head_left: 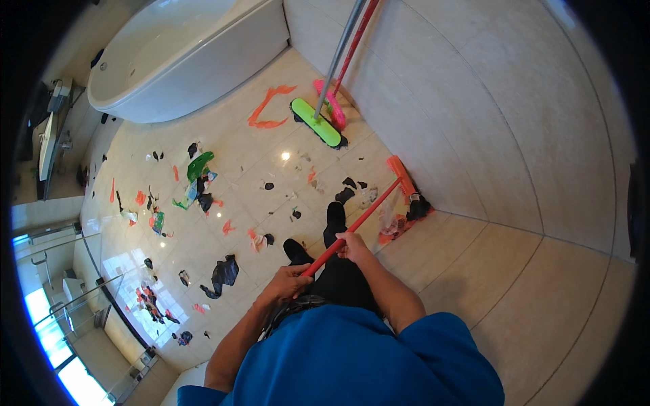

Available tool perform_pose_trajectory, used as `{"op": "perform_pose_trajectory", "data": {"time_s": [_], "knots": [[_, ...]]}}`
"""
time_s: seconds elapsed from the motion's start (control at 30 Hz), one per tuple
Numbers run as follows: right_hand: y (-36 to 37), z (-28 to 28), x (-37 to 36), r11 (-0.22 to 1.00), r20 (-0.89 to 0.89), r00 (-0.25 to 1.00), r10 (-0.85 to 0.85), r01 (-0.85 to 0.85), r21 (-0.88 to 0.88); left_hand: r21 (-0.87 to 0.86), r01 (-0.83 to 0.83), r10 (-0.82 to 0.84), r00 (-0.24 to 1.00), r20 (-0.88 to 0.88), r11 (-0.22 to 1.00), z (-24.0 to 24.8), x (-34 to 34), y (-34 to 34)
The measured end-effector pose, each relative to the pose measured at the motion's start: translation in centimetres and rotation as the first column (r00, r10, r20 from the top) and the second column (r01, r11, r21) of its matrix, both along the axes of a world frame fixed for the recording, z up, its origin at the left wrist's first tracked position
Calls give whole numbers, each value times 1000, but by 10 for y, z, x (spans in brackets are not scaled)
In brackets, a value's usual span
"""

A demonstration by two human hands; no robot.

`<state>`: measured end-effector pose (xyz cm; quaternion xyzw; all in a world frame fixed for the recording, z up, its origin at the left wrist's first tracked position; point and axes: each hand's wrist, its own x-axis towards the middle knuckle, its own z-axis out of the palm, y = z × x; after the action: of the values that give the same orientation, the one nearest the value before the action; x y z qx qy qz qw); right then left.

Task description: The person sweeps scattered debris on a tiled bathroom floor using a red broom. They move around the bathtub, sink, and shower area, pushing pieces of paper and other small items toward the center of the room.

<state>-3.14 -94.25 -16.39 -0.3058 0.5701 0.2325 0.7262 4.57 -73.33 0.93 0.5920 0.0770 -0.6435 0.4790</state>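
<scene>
Both my hands are closed around the red handle (369, 212) of a broom. My left hand (287, 281) grips it near its top end, close to my waist. Farther down the handle, my right hand (351, 247) holds it. The broom's orange-red head (402, 173) rests on the tiled floor by the foot of the right wall. Beside its bristles lies a small heap of black, clear and reddish plastic scraps (390, 226), partly hidden by the broom. A few black scraps (346, 195) lie on the floor just left of the head.
A green broom (317, 123) and a pink one (330, 105) lean at the wall ahead. A white bathtub (196, 57) stands at the far left. Torn black, orange and green plastic (198, 164) is scattered over the left floor. A glass partition edges the lower left.
</scene>
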Motion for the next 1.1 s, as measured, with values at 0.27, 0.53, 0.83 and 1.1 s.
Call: {"op": "perform_pose_trajectory", "data": {"time_s": [0.27,0.53,0.83,1.1], "knots": [[22,3,53,995,95,992,87,-82,-51,130,-143,133,988,84,981,25,14,9],[9,8,109,982,131,977,170,-158,-100,104,-234,223,969,108,967,20,35,-10],[11,-6,23,999,30,999,9,-10,43,60,23,-24,999,21,998,6,9,5],[8,-14,-5,996,-31,996,-84,85,40,29,62,-63,998,31,998,-2,4,3]]}}
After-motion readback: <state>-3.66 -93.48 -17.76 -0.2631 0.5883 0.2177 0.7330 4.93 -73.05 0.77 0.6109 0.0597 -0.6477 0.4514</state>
